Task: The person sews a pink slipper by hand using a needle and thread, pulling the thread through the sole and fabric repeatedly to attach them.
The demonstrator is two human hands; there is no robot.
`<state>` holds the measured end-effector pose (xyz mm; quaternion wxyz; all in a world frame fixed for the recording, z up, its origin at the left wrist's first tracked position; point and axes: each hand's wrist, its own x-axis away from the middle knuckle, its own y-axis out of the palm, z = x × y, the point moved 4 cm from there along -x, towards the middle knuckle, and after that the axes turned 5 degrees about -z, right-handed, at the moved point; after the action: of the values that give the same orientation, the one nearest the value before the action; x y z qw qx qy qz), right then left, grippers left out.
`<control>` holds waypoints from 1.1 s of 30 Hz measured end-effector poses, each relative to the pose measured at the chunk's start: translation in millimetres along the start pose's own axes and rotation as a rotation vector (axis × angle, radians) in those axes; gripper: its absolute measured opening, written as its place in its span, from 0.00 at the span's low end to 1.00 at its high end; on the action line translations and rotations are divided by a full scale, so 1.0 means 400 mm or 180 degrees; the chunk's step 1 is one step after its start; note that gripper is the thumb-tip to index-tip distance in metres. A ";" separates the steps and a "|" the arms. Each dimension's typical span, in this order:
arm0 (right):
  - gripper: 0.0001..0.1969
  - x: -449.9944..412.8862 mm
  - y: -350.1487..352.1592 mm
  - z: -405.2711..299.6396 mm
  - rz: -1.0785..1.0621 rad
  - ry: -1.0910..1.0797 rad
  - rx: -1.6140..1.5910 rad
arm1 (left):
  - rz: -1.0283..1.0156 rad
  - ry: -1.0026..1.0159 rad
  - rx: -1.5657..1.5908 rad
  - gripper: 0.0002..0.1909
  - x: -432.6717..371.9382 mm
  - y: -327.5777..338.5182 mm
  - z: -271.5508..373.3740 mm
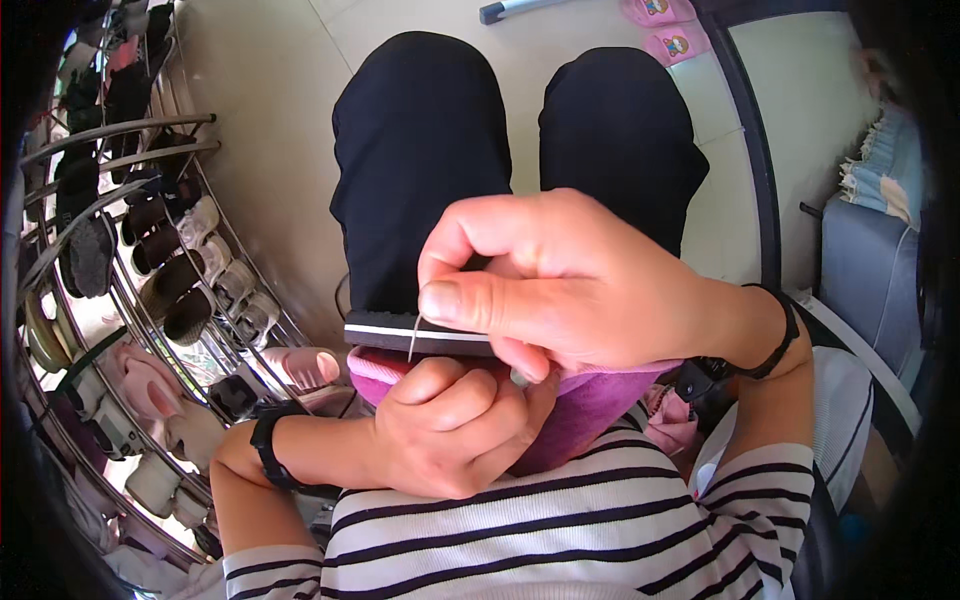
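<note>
A slipper with a purple fabric upper and a dark sole with a white stripe lies sideways across my lap, against my striped shirt. My left hand is closed on the slipper's upper, knuckles up. Just above it, my right hand pinches a thin, slightly curved needle between thumb and index finger. The needle points down beside the sole's edge, near the left knuckles; whether its tip touches the slipper cannot be told. Something small and pale shows between the two hands.
Metal shoe racks full of shoes stand along the left. Pink slippers lie on the tiled floor beyond my knees, near a pale bar. A grey-blue padded item with a fringed cloth stands at the right, past a dark frame.
</note>
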<state>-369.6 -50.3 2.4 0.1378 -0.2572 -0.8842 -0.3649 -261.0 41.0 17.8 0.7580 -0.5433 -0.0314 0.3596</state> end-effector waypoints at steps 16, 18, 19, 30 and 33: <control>0.06 0.167 0.011 0.039 0.0695 -0.1242 0.4114 | 0.0112 -0.0016 -0.0095 0.24 0.006 0.000 0.004; 0.06 0.170 0.010 0.048 0.0800 -0.1309 0.4055 | -0.0001 0.0022 -0.0047 0.24 0.005 0.001 0.002; 0.06 0.170 0.008 0.049 0.0788 -0.1301 0.4034 | 0.0016 0.0050 -0.0086 0.24 0.005 0.002 0.002; 0.05 0.160 -0.010 0.047 0.0794 -0.1243 0.3767 | 0.0081 -0.0042 -0.0204 0.22 -0.004 0.011 0.001; 0.05 0.158 -0.010 0.049 0.0791 -0.1286 0.3744 | -0.0046 -0.0064 -0.0182 0.22 -0.005 0.005 0.003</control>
<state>-425.5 -16.2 13.8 0.1278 -0.3031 -0.9089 0.2564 -264.2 41.0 17.1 0.7444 -0.5609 -0.0533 0.3585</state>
